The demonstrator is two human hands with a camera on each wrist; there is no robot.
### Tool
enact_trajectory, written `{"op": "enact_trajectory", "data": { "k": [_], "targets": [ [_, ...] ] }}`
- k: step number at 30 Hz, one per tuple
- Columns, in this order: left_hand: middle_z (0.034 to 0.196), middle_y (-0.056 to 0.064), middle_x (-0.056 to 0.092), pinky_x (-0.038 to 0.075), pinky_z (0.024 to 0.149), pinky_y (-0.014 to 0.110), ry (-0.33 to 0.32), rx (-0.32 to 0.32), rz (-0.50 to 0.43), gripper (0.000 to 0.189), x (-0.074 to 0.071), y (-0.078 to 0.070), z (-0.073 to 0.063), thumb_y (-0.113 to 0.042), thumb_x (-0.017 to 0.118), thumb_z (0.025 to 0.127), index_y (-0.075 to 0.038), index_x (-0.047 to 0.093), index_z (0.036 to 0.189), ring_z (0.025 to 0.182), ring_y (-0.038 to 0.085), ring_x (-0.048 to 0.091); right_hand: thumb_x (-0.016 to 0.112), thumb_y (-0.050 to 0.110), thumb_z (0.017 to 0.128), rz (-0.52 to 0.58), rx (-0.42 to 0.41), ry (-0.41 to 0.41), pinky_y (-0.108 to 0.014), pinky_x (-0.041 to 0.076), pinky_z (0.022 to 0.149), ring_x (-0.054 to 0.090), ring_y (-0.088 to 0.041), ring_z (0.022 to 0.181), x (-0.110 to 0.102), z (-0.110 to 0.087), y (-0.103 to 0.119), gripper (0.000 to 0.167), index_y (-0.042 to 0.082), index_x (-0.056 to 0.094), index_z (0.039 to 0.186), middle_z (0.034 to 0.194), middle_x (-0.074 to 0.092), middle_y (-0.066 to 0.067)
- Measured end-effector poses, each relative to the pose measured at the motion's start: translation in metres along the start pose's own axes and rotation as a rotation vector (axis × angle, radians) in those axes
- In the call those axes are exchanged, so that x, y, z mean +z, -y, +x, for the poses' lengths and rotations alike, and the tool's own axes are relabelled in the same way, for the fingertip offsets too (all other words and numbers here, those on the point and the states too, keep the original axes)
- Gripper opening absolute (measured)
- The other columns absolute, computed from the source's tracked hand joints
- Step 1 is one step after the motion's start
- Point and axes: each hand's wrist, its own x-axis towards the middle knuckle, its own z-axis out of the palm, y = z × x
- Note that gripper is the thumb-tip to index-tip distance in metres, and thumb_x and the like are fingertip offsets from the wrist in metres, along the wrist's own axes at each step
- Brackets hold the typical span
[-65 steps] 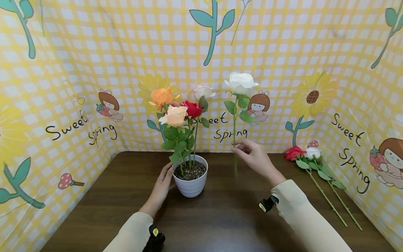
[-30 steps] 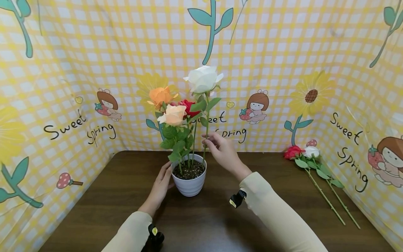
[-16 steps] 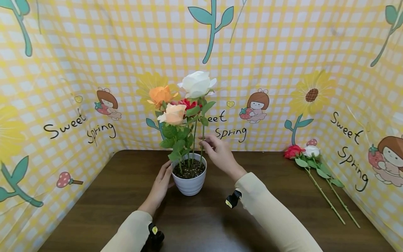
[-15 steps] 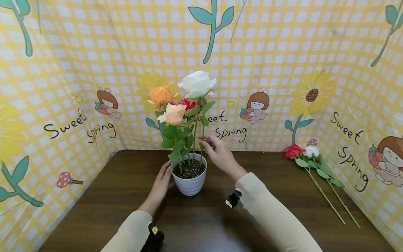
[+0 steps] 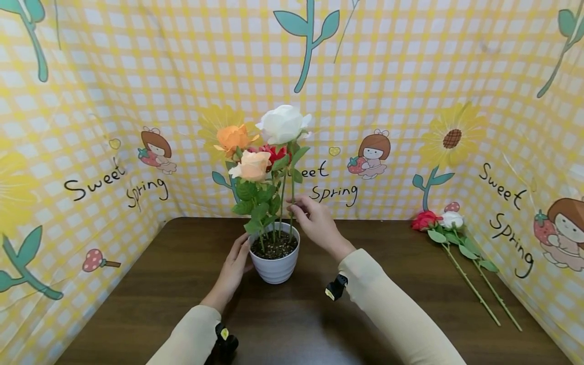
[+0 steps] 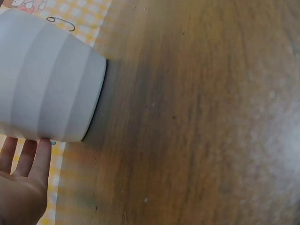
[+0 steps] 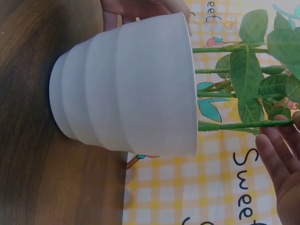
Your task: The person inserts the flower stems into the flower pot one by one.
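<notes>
The white pot (image 5: 275, 271) stands upright on the bench (image 5: 159, 289), filled with dark soil (image 5: 277, 251) that carries upright stems: an orange rose (image 5: 233, 138), a peach rose (image 5: 252, 166), a red rose (image 5: 277, 154) and a tall white rose (image 5: 284, 124). The right hand (image 5: 319, 223) pinches the white rose's stem above the rim; the left hand (image 5: 231, 271) lays fairly straight fingers against the pot's side. About two seconds ago the white rose was held clear of the pot, to its right; now its stem is in the soil, and its bloom hides the pale rose behind.
</notes>
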Motion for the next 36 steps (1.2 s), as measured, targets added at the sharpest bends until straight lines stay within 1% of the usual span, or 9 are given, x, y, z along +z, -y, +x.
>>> {"op": "enact_trajectory", "data": {
  "k": [7,12,15,20,23,27,29,33,36],
  "targets": [
    [0.161,0.019,0.021,0.038,0.105,0.062,-0.005,0.006,-0.004,0.058,0.001,0.001,0.001,-0.046,0.034,0.109,-0.016,0.025,0.158,0.145,0.038,0.025,0.057,0.008,0.103,-0.024,-0.042,0.005,-0.028,0.053,0.062,0.068,-0.021,0.076,0.003,0.0,-0.002,0.016,0.0,0.067,0.114,0.099,0.073,-0.011],
    [0.161,0.019,0.022,0.038,0.105,0.062,-0.007,0.007,0.0,0.058,0.001,0.0,0.001,-0.046,0.034,0.109,-0.016,0.025,0.157,0.145,0.038,0.025,0.055,0.007,0.104,-0.032,-0.013,0.033,-0.029,0.053,0.067,0.068,-0.026,0.082,0.007,0.0,-0.007,0.017,-0.002,0.066,0.113,0.098,0.07,-0.011],
    [0.161,0.019,0.021,0.038,0.104,0.062,-0.011,0.006,0.004,0.058,0.001,0.001,0.0,-0.046,0.034,0.109,-0.015,0.026,0.157,0.145,0.038,0.025,0.054,0.008,0.104,-0.06,0.007,0.056,-0.028,0.053,0.068,0.067,-0.021,0.083,0.01,0.0,-0.009,0.016,0.001,0.066,0.112,0.098,0.07,-0.009],
    [0.161,0.019,0.022,0.039,0.104,0.062,-0.012,0.005,0.006,0.057,0.001,0.0,0.0,-0.046,0.034,0.109,-0.016,0.026,0.157,0.145,0.038,0.025,0.056,0.012,0.104,-0.119,0.016,0.062,-0.027,0.05,0.061,0.06,-0.01,0.071,0.015,-0.001,-0.012,0.013,0.007,0.067,0.107,0.092,0.072,-0.006],
    [0.161,0.019,0.021,0.038,0.104,0.062,-0.01,0.003,0.001,0.057,0.001,0.0,-0.001,-0.046,0.034,0.109,-0.016,0.026,0.157,0.145,0.038,0.025,0.057,0.014,0.104,-0.129,0.017,0.061,-0.026,0.05,0.06,0.06,-0.01,0.071,0.017,-0.002,-0.014,0.012,0.008,0.067,0.106,0.093,0.072,-0.006],
    [0.161,0.018,0.022,0.038,0.105,0.062,-0.009,0.007,-0.009,0.056,0.001,0.0,-0.001,-0.045,0.034,0.109,-0.016,0.026,0.157,0.145,0.037,0.025,0.057,0.012,0.104,-0.103,0.025,0.06,-0.027,0.052,0.064,0.067,-0.016,0.078,0.017,-0.004,-0.017,0.011,0.007,0.066,0.107,0.095,0.073,-0.007],
    [0.161,0.018,0.021,0.038,0.105,0.062,-0.005,0.012,-0.014,0.056,0.001,0.0,-0.001,-0.045,0.034,0.11,-0.016,0.026,0.157,0.145,0.037,0.025,0.06,0.012,0.102,-0.093,0.026,0.06,-0.028,0.053,0.065,0.067,-0.018,0.078,0.017,-0.004,-0.017,0.009,0.007,0.066,0.106,0.094,0.073,-0.008],
    [0.162,0.017,0.02,0.038,0.104,0.064,0.0,0.02,-0.024,0.055,0.001,0.0,0.0,-0.044,0.033,0.11,-0.017,0.026,0.157,0.145,0.036,0.024,0.066,0.013,0.099,-0.116,0.015,0.058,-0.027,0.052,0.062,0.064,-0.011,0.072,0.016,-0.003,-0.02,0.005,0.009,0.065,0.099,0.087,0.071,-0.003],
    [0.162,0.017,0.019,0.037,0.104,0.064,0.004,0.026,-0.031,0.055,0.002,0.001,0.0,-0.043,0.032,0.11,-0.016,0.026,0.158,0.146,0.035,0.023,0.068,0.015,0.098,-0.132,0.029,0.06,-0.026,0.05,0.059,0.06,-0.007,0.068,0.016,-0.002,-0.022,0.008,0.011,0.062,0.093,0.082,0.067,0.001]
  ]
}}
